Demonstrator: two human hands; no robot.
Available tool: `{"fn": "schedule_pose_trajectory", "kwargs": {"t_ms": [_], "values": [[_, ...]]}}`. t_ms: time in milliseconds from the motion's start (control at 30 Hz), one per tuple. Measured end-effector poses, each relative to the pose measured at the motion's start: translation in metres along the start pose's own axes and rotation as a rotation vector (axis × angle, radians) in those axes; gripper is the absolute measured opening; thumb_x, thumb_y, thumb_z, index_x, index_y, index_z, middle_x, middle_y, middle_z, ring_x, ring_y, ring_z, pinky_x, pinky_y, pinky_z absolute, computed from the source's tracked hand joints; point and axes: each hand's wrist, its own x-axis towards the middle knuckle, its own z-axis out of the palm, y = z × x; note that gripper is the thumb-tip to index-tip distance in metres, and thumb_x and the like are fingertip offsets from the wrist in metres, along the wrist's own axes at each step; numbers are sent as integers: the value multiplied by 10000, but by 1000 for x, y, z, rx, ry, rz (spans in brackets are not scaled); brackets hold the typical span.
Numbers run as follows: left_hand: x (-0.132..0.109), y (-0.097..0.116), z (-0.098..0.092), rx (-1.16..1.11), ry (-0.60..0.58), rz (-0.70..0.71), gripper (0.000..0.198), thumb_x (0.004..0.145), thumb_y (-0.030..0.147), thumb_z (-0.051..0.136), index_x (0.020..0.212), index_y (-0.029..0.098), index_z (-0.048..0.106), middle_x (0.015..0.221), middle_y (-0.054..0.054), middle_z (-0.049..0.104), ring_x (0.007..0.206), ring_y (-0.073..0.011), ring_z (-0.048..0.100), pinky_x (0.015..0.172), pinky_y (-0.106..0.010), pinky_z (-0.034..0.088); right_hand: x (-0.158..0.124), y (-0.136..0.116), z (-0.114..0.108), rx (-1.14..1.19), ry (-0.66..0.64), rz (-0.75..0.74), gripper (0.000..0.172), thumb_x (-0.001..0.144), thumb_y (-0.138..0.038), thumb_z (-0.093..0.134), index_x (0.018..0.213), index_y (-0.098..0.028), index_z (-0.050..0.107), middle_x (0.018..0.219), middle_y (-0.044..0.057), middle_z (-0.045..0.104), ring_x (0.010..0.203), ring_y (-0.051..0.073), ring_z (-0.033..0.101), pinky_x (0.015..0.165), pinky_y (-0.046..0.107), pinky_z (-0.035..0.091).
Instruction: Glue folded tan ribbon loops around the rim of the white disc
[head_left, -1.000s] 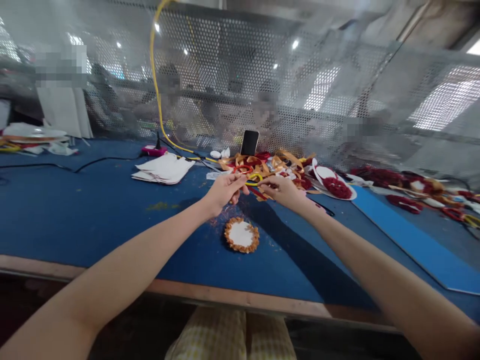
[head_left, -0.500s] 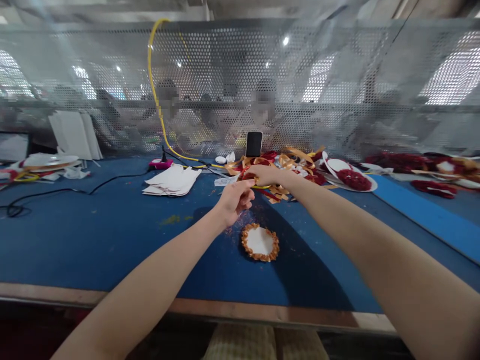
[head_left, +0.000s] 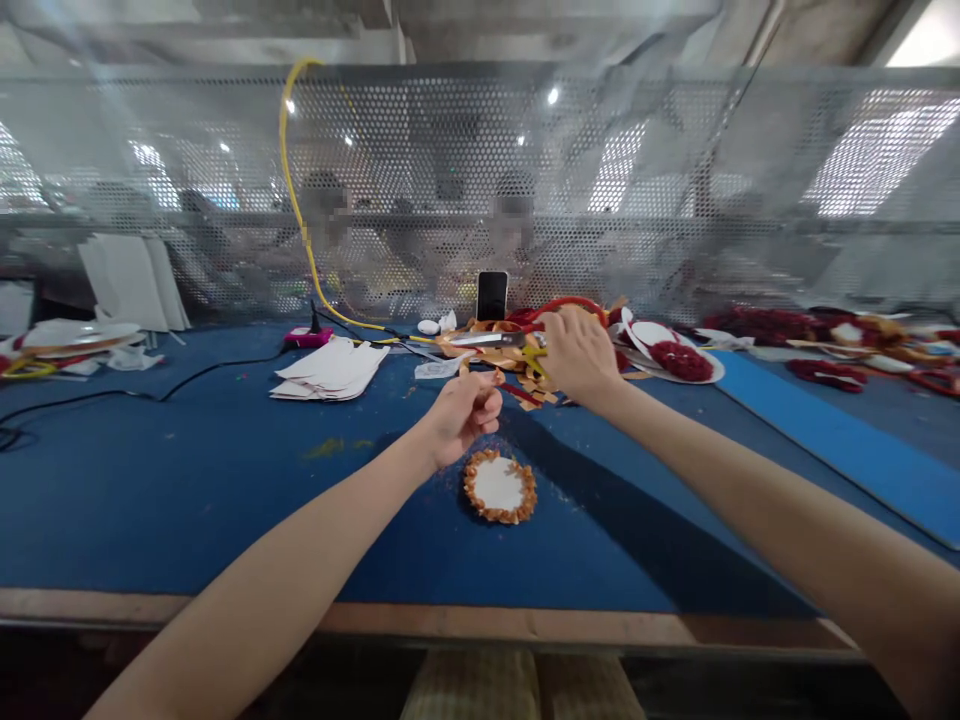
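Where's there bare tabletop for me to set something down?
Widest: the blue tabletop bounded by the black cable, white paper stack, left forearm and wooden front edge. Smaller: the strip between the ruffled disc and that edge. Crowded: the back, where ribbons heap beside the right hand and maroon pieces line the far right.

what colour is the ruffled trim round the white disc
The ruffled trim is orange-brown, best seen in the head view.
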Motion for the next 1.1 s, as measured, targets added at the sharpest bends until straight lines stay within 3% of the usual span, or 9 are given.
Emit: {"fn": "schedule_pose_trajectory", "kwargs": {"t_ms": [100,167,300,367,467,533,633,867,1100], "values": [[-3,-2,4,-21,-5,-6,161,894,236,680,787,184,570,581,75,506,451,-44,374,429,-165,318,-31,12,2,270,99,187,316,916,-381,647,1135,-172,555,1130,202,656,1051,359,623,866,457,511],[-5,-4,7,-57,37,5,149,886,241,753,834,180,628,737,40,642,544,-44,518,476,-159,406,-52,15,6,558,161,231,330,901,-486,688,1017,-227,519,936,97,643,866,276,617,770,411,520],[-9,-10,12,-149,30,36,124,862,204,833,881,201,710,1170,-1,767,882,-95,722,759,-229,600,-86,6,4,1002,187,238,399,934,-606,652,991,-281,427,786,-36,505,654,167,508,609,315,462],[-12,-12,14,-189,-43,72,120,862,211,845,867,207,726,1270,-3,762,1022,-127,741,887,-267,610,-96,1,-3,967,130,151,422,935,-633,642,1038,-281,432,799,-39,492,646,160,489,602,310,452],[-15,-13,15,-204,-82,95,99,877,244,844,902,226,750,1291,-3,767,1144,-155,733,995,-297,587,-102,0,-15,793,63,4,628,834,-732,706,1142,-256,436,878,1,556,687,188,542,614,335,453],[-16,-13,15,-207,-73,94,91,887,241,836,904,229,748,1226,5,786,1107,-148,745,999,-305,586,-103,0,-18,690,61,-41,752,780,-791,717,1190,-232,428,930,44,598,725,229,592,632,358,459],[-15,-13,14,-208,-36,88,94,889,222,832,899,218,738,1075,14,807,948,-114,758,938,-277,596,-104,0,-19,589,31,-77,783,796,-819,670,1213,-205,418,924,76,621,722,265,624,627,368,447],[-14,-17,13,-208,-42,113,199,794,156,897,852,181,708,883,22,793,874,-101,757,935,-221,568,-105,-8,-24,460,-37,-6,757,822,-833,586,1179,-186,422,933,120,638,759,316,654,638,372,429],[-11,-20,9,-144,-90,145,230,756,158,920,864,171,717,924,8,803,901,-96,755,940,-202,559,-105,-12,-29,491,-79,42,766,790,-876,562,1132,-210,398,874,92,628,712,293,631,617,358,412]]}}
